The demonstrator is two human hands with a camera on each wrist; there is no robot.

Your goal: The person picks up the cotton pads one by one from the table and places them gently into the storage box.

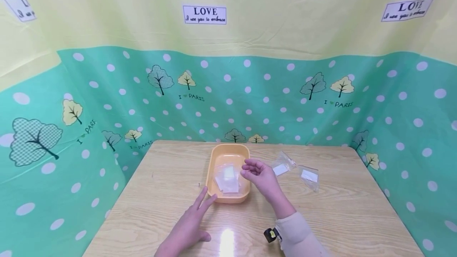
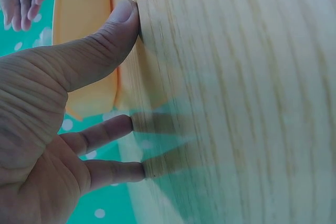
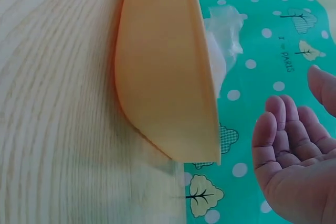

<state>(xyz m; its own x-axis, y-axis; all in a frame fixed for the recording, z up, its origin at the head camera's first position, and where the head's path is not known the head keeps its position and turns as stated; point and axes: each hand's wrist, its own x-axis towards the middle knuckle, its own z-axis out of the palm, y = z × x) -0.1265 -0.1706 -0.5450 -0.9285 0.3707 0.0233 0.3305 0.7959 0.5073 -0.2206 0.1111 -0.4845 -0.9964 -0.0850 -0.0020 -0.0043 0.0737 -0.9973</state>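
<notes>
An orange plastic basin (image 1: 228,200) stands on the table, with several clear zip bags (image 1: 228,179) holding white pieces heaped inside. Part of one bag (image 3: 227,30) rises above the rim in the right wrist view. My left hand (image 1: 189,222) is spread at the basin's near left corner, its thumb (image 2: 118,17) and two fingers resting on the tabletop. Over the basin's right edge hovers my right hand (image 1: 263,178), fingers loosely bent, thumb apart from them, nothing between them. In the right wrist view that hand (image 3: 296,156) is clear of the basin wall.
Two more clear bags with white pieces lie on the table right of the basin, one farther back (image 1: 281,168) and one nearer the right (image 1: 310,175). A green dotted curtain (image 1: 246,102) encloses the table at the back and sides.
</notes>
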